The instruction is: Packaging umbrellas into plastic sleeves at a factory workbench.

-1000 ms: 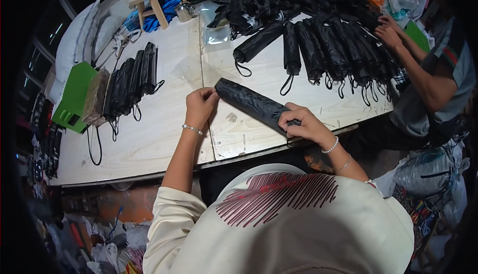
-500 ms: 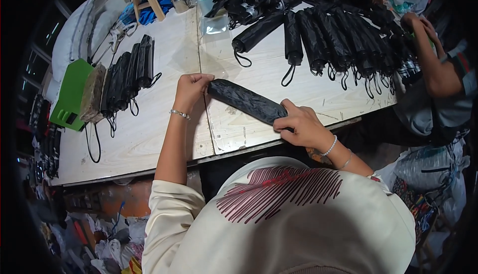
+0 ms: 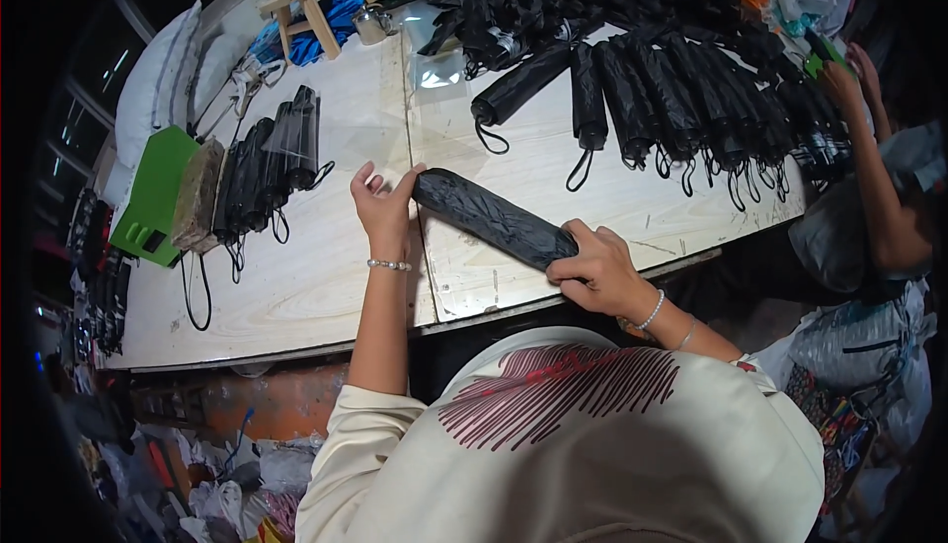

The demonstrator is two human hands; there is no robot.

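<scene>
1. Head view shows my left hand at the upper end of a folded black umbrella that lies slantwise on the pale wooden table, close to the near edge.
2. That left hand is loosely cupped, fingertips touching the umbrella's end without closing round it.
3. My right hand is clenched over the lower end, fingers wrapped across the top of it, so that end is hidden beneath them.
4. The umbrella looks light for its length, I judge: a stiff core inside, with soft, crinkled fabric around it that gives under the fingers.
5. The fabric has a slight sheen and could slide over the core, so I reckon a firm wrap near either end holds better than a pinch at the middle.
6. To my left, a row of black sleeved umbrellas lies beside a green plastic holder.
7. Farther across the table, a heap of black folded umbrellas lies with wrist loops dangling toward me.
8. At the right edge, another person's arm reaches toward that heap, well apart from my hands.
</scene>
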